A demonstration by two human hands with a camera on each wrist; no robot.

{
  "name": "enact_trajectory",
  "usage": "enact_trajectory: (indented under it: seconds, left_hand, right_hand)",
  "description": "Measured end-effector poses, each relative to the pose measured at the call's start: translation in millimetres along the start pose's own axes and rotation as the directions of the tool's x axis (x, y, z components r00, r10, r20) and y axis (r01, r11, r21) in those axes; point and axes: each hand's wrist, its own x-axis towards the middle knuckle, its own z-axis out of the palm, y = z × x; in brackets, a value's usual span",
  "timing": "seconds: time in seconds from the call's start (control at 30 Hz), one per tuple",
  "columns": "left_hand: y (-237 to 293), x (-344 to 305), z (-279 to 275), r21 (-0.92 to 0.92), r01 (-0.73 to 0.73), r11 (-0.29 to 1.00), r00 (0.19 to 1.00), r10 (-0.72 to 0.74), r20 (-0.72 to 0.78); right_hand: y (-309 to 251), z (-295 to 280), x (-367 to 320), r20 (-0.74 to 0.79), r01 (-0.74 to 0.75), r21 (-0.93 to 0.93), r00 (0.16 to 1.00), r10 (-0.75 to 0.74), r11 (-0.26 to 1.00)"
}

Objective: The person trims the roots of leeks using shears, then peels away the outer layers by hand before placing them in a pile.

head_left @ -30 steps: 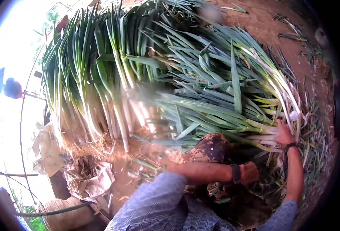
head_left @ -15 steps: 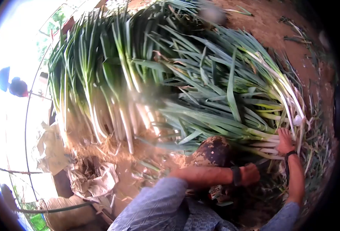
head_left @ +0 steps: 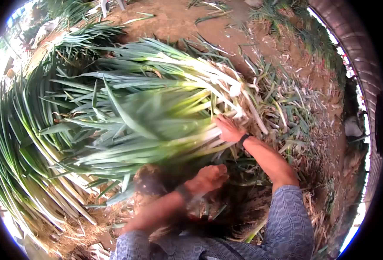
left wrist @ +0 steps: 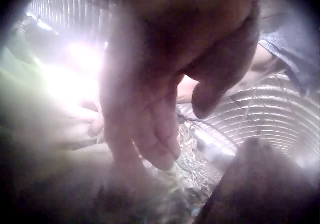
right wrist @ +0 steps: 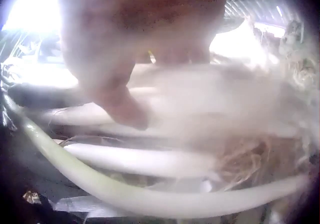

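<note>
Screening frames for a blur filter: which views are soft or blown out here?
Head view: fisheye with dark corners, motion blur over the bundle of long green leeks with white stalks and the left hand; the right hand is sharper. Left wrist view: hand out of focus, glare at upper left. Right wrist view: hazy, blown-out top left; lower stalks clearest.

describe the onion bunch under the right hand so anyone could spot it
On the brown dirt ground lies a big heap of long green-leaved onions. The bunch meant is its top layer, where the right hand touches the white stalks. Unlike the neighbouring pile at the left, its white ends point right.
</note>
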Motion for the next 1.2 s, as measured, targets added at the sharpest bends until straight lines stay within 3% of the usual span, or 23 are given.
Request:
enact_trajectory:
  seconds: [0.03,0.07,0.1,0.17,0.2,0.3,0.37,0.4,0.5,0.53,0.63,0.73,0.77,0.83,0.87,0.93,1.03,1.07,1.13,1.2]
  left_hand:
    - [-9.9,-1.1,3.9,0.021,-0.056,0.998,0.996,0.057,-0.069]
    - [-18.3,-7.0,15.3,0.035,-0.109,0.993,0.986,0.113,-0.125]
    - [-17.3,-11.0,18.8,-0.137,-0.018,0.990,0.991,-0.001,-0.132]
    - [-13.0,-6.2,14.5,-0.454,0.130,0.881,0.974,-0.199,-0.108]
    - [-13.0,-8.6,15.8,-0.625,0.073,0.777,0.961,-0.222,-0.163]
    - [-38.8,-3.9,28.4,-0.603,0.156,0.782,0.902,-0.362,-0.235]
    - [-53.5,-6.9,33.8,-0.761,0.149,0.632,0.866,-0.454,-0.207]
    - [-52.3,-8.9,32.9,-0.829,0.139,0.542,0.849,-0.496,-0.183]
    - [-53.6,-16.3,22.8,-0.857,0.199,0.475,0.830,-0.547,-0.110]
    - [-57.2,-19.3,24.8,-0.853,0.111,0.509,0.846,-0.499,-0.187]
    - [-67.8,-26.2,23.9,-0.788,0.064,0.612,0.905,-0.368,-0.212]
    - [-92.9,-18.8,46.1,-0.750,0.190,0.634,0.896,-0.424,-0.131]
    - [-96.9,-22.7,53.3,-0.773,0.118,0.623,0.914,-0.373,-0.161]
    - [-97.1,-24.1,58.6,-0.809,-0.036,0.587,0.936,-0.264,-0.233]
    - [-97.5,-21.0,56.0,-0.818,0.055,0.572,0.937,-0.313,-0.156]
    - [-99.6,-14.8,50.6,-0.819,0.223,0.529,0.913,-0.407,-0.014]
    - [-108.1,-11.1,65.0,-0.823,0.082,0.562,0.873,-0.438,-0.212]
    - [-107.2,-15.2,59.3,-0.827,0.068,0.558,0.898,-0.395,-0.192]
    - [-89.3,-28.5,48.0,-0.842,0.070,0.534,0.943,-0.311,-0.118]
    - [-46.1,-36.3,31.7,-0.858,0.133,0.496,0.913,-0.398,-0.089]
  right_hand:
    - [-10.8,1.9,0.2,-0.072,0.014,-0.067,0.997,-0.019,0.998]
    - [-15.6,3.5,-1.3,-0.065,-0.004,0.039,0.998,0.006,0.999]
    - [-15.1,4.2,-2.9,-0.055,-0.032,0.137,0.998,0.040,0.990]
    - [-17.8,-1.2,-6.3,0.005,-0.056,0.115,0.998,0.056,0.992]
    - [-18.6,-5.4,-5.9,0.013,-0.049,0.072,0.999,0.048,0.996]
    - [-10.3,11.1,0.0,-0.023,-0.079,0.013,0.997,0.079,0.997]
    - [-6.9,4.2,2.5,0.049,-0.102,0.042,0.994,0.100,0.994]
    - [-6.9,3.8,1.1,0.014,-0.083,0.047,0.996,0.082,0.995]
    - [-13.3,0.9,-5.9,0.036,-0.047,0.005,0.998,0.047,0.999]
    - [-18.0,0.1,-14.0,0.049,-0.010,0.000,0.999,0.010,1.000]
    - [-21.2,14.9,-27.0,0.052,0.078,-0.106,0.996,-0.073,0.991]
    - [-13.4,42.6,-22.5,-0.159,0.157,-0.003,0.975,-0.155,0.988]
    - [-10.5,50.7,-19.9,-0.216,0.190,0.043,0.960,-0.176,0.981]
    - [-1.0,65.0,-9.9,-0.102,0.082,0.226,0.993,-0.061,0.971]
    - [5.4,75.4,-3.1,-0.030,-0.002,0.344,0.999,0.013,0.939]
    - [0.5,53.6,-5.4,-0.047,0.112,0.092,0.993,-0.108,0.989]
    - [-2.3,38.7,4.8,0.080,0.019,0.027,0.997,-0.022,0.999]
    - [-25.1,-14.4,8.8,0.423,-0.046,-0.008,0.905,0.045,0.999]
    - [-51.0,-71.0,3.3,0.443,0.047,-0.020,0.896,-0.033,0.999]
    - [-55.9,-98.8,-9.8,0.476,0.094,0.005,0.875,-0.085,0.996]
